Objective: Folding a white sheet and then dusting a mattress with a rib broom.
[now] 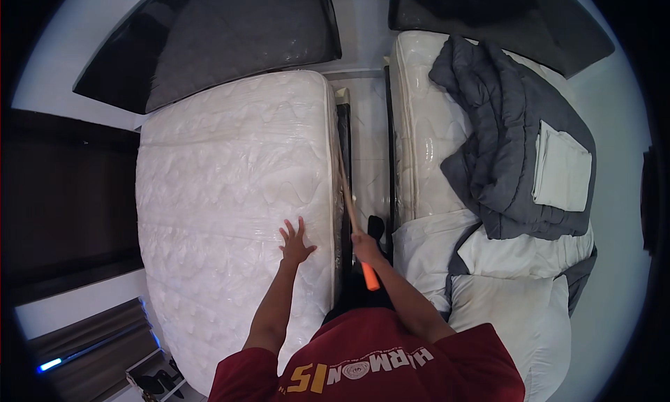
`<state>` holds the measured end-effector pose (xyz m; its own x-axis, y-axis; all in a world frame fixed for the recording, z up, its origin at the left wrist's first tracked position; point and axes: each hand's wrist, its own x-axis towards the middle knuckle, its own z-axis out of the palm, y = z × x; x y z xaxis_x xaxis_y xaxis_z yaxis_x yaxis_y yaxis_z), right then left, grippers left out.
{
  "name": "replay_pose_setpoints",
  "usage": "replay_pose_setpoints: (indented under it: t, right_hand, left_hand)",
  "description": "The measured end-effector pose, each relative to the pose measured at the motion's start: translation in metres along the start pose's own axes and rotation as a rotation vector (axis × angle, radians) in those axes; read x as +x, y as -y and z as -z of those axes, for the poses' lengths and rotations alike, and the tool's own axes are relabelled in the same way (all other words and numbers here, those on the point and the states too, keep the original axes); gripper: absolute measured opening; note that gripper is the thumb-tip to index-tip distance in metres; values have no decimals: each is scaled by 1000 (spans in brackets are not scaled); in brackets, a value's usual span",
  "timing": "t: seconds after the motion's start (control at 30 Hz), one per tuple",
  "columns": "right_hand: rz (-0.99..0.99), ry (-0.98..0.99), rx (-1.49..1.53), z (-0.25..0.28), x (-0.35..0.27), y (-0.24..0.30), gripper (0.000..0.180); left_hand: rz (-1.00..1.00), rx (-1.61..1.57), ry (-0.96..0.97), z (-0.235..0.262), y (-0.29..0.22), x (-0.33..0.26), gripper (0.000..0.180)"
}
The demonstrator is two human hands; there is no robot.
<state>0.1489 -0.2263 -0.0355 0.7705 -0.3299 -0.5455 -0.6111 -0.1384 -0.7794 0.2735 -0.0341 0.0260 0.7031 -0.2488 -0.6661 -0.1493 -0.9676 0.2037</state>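
Note:
My left hand (pixel 296 246) rests on a white quilted mattress (pixel 230 172) wrapped in clear plastic, fingers spread, near its right edge. My right hand (pixel 365 248) is closed around a long thin stick (pixel 350 205). An orange end piece (pixel 370 276) of the stick shows just below that hand, on the side nearer me. The stick runs forward along the right side of the mattress. Its far end is hidden in the gap by the mattress edge, so its kind cannot be told.
A second plastic-wrapped mattress (pixel 424 144) stands right of a narrow floor gap (pixel 370 137). It bears a grey comforter (pixel 488 144), a folded white cloth (pixel 564 168) and a white pillow (pixel 513 311). Dark headboards (pixel 244 39) rise behind both beds. A small shelf (pixel 150 370) sits lower left.

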Motion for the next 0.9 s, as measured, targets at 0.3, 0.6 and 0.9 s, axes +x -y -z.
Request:
replay_pose_setpoints:
  t: [0.3, 0.6, 0.9]
  right_hand:
    - [-106, -264, 538, 26, 33, 35, 48]
    - [-11, 135, -242, 22, -2, -8, 47]
    - [-75, -300, 499, 41, 30, 47, 42]
  left_hand:
    - [20, 13, 1, 0, -4, 4, 112]
    - [28, 1, -6, -2, -4, 2, 113]
    - [26, -26, -97, -7, 1, -5, 114]
